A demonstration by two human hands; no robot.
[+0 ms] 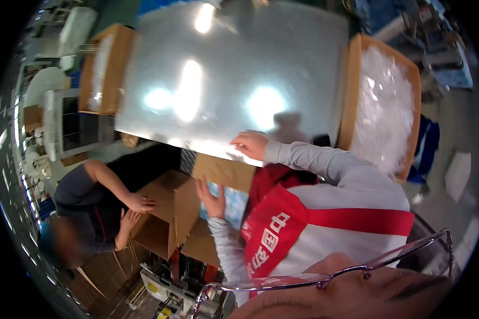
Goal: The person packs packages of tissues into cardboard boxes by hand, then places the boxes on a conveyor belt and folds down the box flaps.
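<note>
An open cardboard box (224, 171) stands below the near edge of a metal table, its flap raised. Blue-and-white contents (234, 204) show inside. My left hand (213, 199) lies on the box's flap and contents with its fingers apart, holding nothing visible. Farther up, my right hand (250, 145) is over the table's near edge, its fingers loosely bent and nothing clearly held. Glare blurs the surface under those fingers. To the left, a second open cardboard box (164, 210) touches the first or stands close beside it.
The shiny metal table (234, 58) spreads ahead. A cardboard box of clear plastic bags (383, 106) flanks its right side; another cardboard box (112, 69) stands at its left. A co-worker in a dark shirt (85, 191) has both hands at the second box. Equipment (165, 287) stands lower left.
</note>
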